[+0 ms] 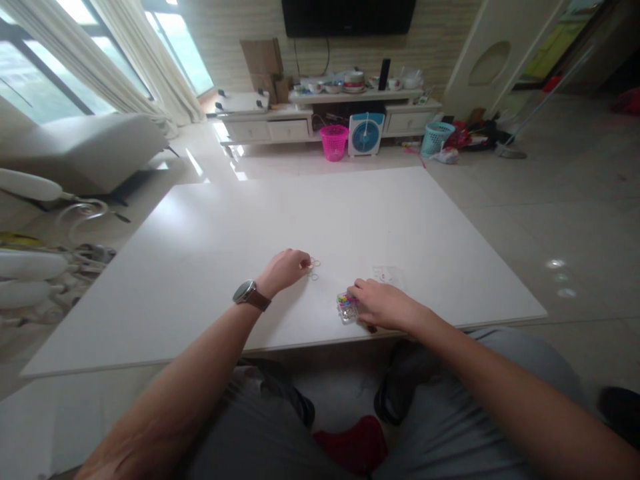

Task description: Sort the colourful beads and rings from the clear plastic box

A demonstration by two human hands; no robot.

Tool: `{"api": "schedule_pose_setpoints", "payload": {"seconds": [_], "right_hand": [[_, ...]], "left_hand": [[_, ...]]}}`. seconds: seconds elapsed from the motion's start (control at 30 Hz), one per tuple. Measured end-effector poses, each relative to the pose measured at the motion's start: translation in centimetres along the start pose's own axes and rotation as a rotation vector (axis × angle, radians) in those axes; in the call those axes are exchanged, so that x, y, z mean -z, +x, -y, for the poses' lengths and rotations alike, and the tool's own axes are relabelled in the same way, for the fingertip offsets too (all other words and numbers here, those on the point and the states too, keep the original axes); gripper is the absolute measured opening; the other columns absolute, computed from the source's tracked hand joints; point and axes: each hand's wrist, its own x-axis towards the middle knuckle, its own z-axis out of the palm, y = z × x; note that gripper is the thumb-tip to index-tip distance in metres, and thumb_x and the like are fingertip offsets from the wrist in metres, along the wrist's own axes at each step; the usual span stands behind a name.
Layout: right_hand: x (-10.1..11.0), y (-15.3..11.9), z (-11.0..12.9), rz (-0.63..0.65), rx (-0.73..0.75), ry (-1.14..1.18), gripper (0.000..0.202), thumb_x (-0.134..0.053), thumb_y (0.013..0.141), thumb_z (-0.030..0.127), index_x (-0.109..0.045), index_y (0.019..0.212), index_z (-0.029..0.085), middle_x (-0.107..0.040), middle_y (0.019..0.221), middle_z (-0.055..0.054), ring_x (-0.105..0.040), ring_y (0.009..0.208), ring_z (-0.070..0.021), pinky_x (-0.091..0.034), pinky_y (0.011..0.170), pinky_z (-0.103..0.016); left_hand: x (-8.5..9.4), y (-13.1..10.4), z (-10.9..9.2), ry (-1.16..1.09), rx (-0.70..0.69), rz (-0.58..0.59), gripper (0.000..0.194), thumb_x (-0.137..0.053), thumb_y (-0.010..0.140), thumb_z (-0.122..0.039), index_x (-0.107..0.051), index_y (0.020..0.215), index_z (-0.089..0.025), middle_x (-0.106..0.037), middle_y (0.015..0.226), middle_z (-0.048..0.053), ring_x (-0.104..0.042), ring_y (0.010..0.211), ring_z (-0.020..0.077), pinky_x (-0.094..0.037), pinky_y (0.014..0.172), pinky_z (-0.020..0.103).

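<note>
A broad open stretch of the glossy white rectangular desk point(280, 213) lies beyond both hands, and more bare surface runs left of the left hand point(284, 272). A narrow lane passes between thin round rings point(315, 265), beside the left hand's fingertips, and a small clear plastic box of colourful pieces point(345, 312). The right hand point(386, 305) blocks the box's right side; a flat transparent plastic bag point(393, 272) lies just beyond that hand.

The table point(300, 207) is finished smooth and glossy; the box point(342, 317) and bag point(394, 275) are made of clear, shiny plastic. A metallic look is given by the rings point(315, 279), while polished tile is seen on the floor point(540, 240) and matt cloth on the trousers point(525, 363).
</note>
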Motion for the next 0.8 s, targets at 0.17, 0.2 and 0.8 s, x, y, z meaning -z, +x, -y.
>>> {"api": "schedule_pose_setpoints", "payload": {"seconds": [0.17,0.2,0.8], "right_hand": [[-0.2,0.2,0.1,-0.025,-0.014,-0.031,0.041,-0.070,0.079,0.033,-0.056,0.115,0.019,-0.060,0.112,-0.010,-0.059,0.102,-0.0263,-0.048,0.083,-0.034],[-0.2,0.2,0.2,-0.027,-0.019,-0.038,0.041,-0.071,0.079,0.034,-0.056,0.114,0.019,-0.060,0.111,-0.010,-0.060,0.101,-0.0263,-0.048,0.082,-0.034],[0.0,0.0,0.8,-0.049,-0.028,-0.074,0.030,-0.065,0.084,0.033,-0.056,0.109,0.019,-0.062,0.111,-0.011,-0.060,0.099,-0.0261,-0.049,0.078,-0.033]], "left_hand": [[0.3,-0.7,-1.6,-0.048,-0.179,0.073,0.017,-0.056,0.080,-0.022,-0.073,0.084,-0.020,-0.072,0.079,0.003,-0.062,0.070,0.0139,-0.044,0.067,0.024],[0.3,-0.9,-2.2,-0.068,-0.228,0.108,0.016,-0.057,0.079,-0.022,-0.073,0.083,-0.020,-0.072,0.078,0.002,-0.062,0.069,0.0135,-0.044,0.067,0.024],[-2.5,-3.8,-9.3,0.150,-0.322,0.204,0.026,-0.053,0.088,-0.033,-0.074,0.082,-0.018,-0.069,0.070,0.011,-0.066,0.066,0.0216,-0.046,0.061,0.029]]}}
